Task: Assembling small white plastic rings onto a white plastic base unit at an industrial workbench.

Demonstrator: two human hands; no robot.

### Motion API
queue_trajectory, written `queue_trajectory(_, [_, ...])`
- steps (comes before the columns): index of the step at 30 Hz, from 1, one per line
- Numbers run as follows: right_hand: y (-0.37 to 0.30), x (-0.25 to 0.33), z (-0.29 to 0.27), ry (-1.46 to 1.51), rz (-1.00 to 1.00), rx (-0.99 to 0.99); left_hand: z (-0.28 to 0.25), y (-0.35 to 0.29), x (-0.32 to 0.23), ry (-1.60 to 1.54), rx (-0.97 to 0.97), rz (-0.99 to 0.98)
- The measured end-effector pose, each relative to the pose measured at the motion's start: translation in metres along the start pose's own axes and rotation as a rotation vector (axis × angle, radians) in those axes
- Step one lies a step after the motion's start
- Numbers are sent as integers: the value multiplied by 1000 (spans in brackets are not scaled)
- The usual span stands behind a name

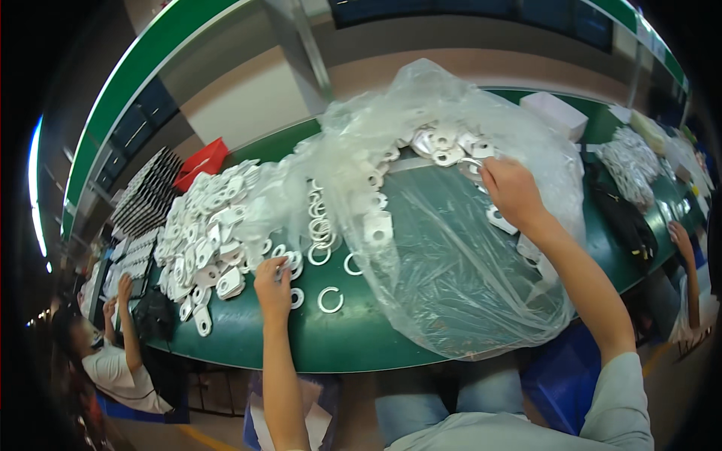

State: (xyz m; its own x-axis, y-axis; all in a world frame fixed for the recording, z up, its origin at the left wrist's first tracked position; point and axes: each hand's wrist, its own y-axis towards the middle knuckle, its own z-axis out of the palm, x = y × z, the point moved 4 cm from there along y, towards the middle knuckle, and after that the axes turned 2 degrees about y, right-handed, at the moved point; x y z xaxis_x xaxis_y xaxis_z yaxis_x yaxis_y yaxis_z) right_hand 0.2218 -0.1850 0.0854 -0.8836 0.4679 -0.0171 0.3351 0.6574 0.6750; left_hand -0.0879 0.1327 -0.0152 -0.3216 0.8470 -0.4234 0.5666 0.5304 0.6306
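Note:
My right hand (513, 194) reaches over a large clear plastic bag (466, 293), its fingers pinched on a thin white ring (471, 161). Around that ring, on the bag, lie several white plastic pieces (447, 155) with round holes. My left hand (272, 289) is closed at the near edge of the white parts, thumb and fingers pressed together; what they hold, if anything, is too small to name. Next to it lie a closed white ring (297, 298) and an open C-shaped ring (330, 300). A row of overlapping white rings (320, 231) runs away from me.
A big heap of white holed pieces (207, 225) covers the left of the green table (376, 338). Behind it stand a red bin (201, 163) and stacked trays (148, 192). At right are a white box (554, 115), bundled white cords (630, 161) and a black bag (620, 222). Co-workers sit at both sides.

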Motion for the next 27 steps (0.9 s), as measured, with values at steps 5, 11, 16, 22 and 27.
queue_trajectory(5, [2,77,43,1068,316,325,-8,6,7,-93,-144,-128])
queue_trajectory(11, [-31,145,128,1723,509,519,-1,22,11,-506,-242,-452])
queue_trajectory(16, [-53,140,138,1866,621,580,43,20,-108,-720,198,-408])
queue_trajectory(22, [-52,141,127,1972,602,490,77,9,-123,-604,179,-344])
queue_trajectory(27, [-54,140,125,1902,579,453,80,3,-124,-760,181,-451])
